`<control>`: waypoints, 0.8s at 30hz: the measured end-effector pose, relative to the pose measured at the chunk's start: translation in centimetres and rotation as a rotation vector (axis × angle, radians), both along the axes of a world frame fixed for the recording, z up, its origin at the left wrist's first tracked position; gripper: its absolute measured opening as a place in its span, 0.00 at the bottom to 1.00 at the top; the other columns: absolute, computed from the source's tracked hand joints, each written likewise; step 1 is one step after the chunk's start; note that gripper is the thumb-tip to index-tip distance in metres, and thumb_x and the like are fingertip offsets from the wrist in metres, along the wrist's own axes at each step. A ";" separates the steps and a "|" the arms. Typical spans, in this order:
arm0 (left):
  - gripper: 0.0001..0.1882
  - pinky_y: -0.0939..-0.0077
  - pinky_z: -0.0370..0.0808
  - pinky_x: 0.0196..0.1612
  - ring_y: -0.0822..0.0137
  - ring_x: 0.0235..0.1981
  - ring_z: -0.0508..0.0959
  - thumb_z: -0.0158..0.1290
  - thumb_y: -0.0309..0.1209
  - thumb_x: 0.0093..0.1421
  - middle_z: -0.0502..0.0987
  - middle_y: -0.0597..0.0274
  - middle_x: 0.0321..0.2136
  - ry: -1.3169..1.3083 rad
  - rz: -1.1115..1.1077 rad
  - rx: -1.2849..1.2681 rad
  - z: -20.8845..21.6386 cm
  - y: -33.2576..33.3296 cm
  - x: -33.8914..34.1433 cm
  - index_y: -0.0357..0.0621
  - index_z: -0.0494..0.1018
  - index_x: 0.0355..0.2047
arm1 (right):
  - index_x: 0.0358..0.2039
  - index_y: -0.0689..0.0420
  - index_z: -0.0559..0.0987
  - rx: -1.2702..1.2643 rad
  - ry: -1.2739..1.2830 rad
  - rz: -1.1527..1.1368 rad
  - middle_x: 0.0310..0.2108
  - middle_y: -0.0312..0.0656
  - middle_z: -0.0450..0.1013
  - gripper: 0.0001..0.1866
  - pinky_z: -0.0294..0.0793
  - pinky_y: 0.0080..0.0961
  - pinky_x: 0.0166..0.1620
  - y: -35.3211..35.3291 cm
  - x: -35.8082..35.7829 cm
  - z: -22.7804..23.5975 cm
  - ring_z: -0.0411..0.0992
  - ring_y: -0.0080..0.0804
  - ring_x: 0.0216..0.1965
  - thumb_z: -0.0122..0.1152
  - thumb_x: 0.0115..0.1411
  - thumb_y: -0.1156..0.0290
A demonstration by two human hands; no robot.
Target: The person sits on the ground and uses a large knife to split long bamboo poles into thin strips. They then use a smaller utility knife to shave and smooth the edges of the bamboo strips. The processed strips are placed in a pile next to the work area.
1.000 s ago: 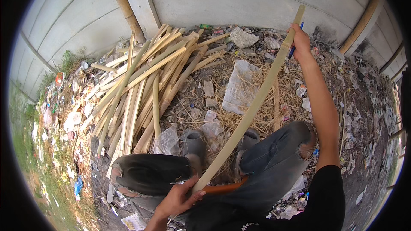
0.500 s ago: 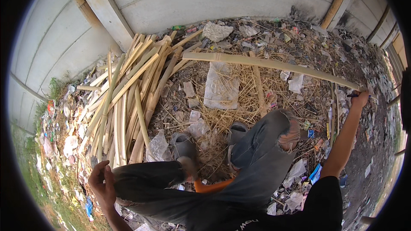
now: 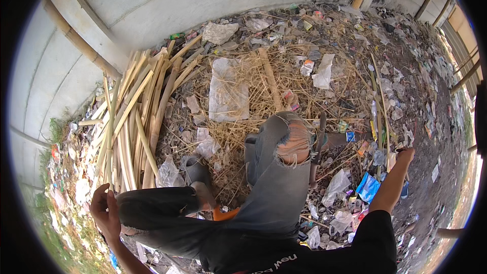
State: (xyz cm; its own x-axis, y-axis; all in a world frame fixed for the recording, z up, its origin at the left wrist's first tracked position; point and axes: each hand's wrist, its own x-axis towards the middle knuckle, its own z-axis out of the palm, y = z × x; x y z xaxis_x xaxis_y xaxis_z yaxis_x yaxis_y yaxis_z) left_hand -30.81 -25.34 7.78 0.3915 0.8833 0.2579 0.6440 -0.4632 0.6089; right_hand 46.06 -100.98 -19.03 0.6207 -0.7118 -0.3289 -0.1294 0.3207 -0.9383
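Note:
My right hand (image 3: pixel 405 156) is out at the right, low over the littered ground, its fingers closed. Whatever is in them is too small and hidden to name. Close by lie thin pale strips (image 3: pixel 380 106) pointing away from me. At the left, my left hand (image 3: pixel 105 213) hovers beside my bent left knee, fingers loosely curled and apart, with nothing in it. Beyond that hand leans a large pile of split bamboo strips (image 3: pixel 137 122). By my right knee is a dark tool-like thing with a brown handle (image 3: pixel 321 132), partly hidden by the leg.
A pale concrete wall (image 3: pixel 193 0) with bamboo posts (image 3: pixel 81 38) runs along the back. Straw, a flattened whitish sack (image 3: pixel 228 94), a bamboo piece (image 3: pixel 270 78) and a pale stone (image 3: pixel 220 33) lie before me. A blue packet (image 3: pixel 368 187) rests among plastic litter at the right.
The long bamboo strip held in my right hand has left it and is out of view. That hand has come nearer to me. My view has shifted right; my left hand stays by the knee.

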 end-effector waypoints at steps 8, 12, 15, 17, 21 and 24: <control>0.12 0.84 0.60 0.22 0.83 0.19 0.65 0.54 0.32 0.70 0.69 0.74 0.20 -0.102 0.063 0.103 3.6 -0.9 -2.5 0.38 0.78 0.48 | 0.32 0.62 0.76 0.077 0.209 0.071 0.27 0.41 0.67 0.09 0.62 0.32 0.23 16.9 -11.2 -9.8 0.64 0.30 0.21 0.59 0.62 0.68; 0.11 0.84 0.57 0.23 0.84 0.20 0.62 0.55 0.33 0.70 0.68 0.75 0.19 -0.249 0.188 -0.026 0.3 2.5 -4.5 0.36 0.79 0.44 | 0.30 0.58 0.75 0.010 0.247 0.190 0.23 0.36 0.63 0.12 0.58 0.33 0.24 20.9 -12.8 -10.8 0.59 0.29 0.20 0.63 0.63 0.63; 0.19 0.76 0.72 0.43 0.73 0.36 0.75 0.53 0.39 0.69 0.80 0.63 0.34 -0.240 0.250 -0.164 -5.6 6.0 -6.3 0.31 0.79 0.46 | 0.24 0.55 0.69 0.011 0.188 0.318 0.20 0.34 0.59 0.15 0.55 0.34 0.24 22.2 -14.0 -8.9 0.54 0.28 0.19 0.62 0.62 0.63; 0.24 0.73 0.75 0.49 0.68 0.42 0.79 0.54 0.41 0.68 0.82 0.56 0.41 -0.407 0.219 -0.374 -11.5 8.2 -8.1 0.29 0.77 0.51 | 0.21 0.53 0.66 -0.008 0.123 0.403 0.18 0.33 0.57 0.17 0.54 0.34 0.25 21.5 -13.1 -9.3 0.53 0.28 0.18 0.62 0.62 0.63; 0.25 0.71 0.78 0.45 0.63 0.40 0.83 0.60 0.35 0.61 0.83 0.48 0.41 -0.484 0.255 -0.504 -24.8 11.7 -11.3 0.27 0.75 0.52 | 0.17 0.50 0.60 -0.158 0.235 0.484 0.14 0.33 0.53 0.22 0.54 0.37 0.25 26.4 -15.8 -7.9 0.51 0.29 0.17 0.61 0.61 0.63; 0.28 0.69 0.77 0.44 0.59 0.40 0.83 0.61 0.38 0.61 0.83 0.44 0.39 -0.289 0.308 -0.367 -32.6 12.5 -6.7 0.31 0.72 0.56 | 0.16 0.54 0.68 -0.459 0.306 0.501 0.14 0.35 0.56 0.20 0.53 0.40 0.24 26.0 -17.8 -8.6 0.51 0.31 0.16 0.61 0.61 0.61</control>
State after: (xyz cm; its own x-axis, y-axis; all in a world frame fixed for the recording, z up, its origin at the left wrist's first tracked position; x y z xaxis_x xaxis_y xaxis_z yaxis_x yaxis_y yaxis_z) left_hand -37.55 -12.85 -24.79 0.0604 0.9977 -0.0294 0.4986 -0.0046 0.8668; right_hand 28.30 -74.94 -27.61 0.8350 -0.4754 -0.2771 -0.4344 -0.2604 -0.8622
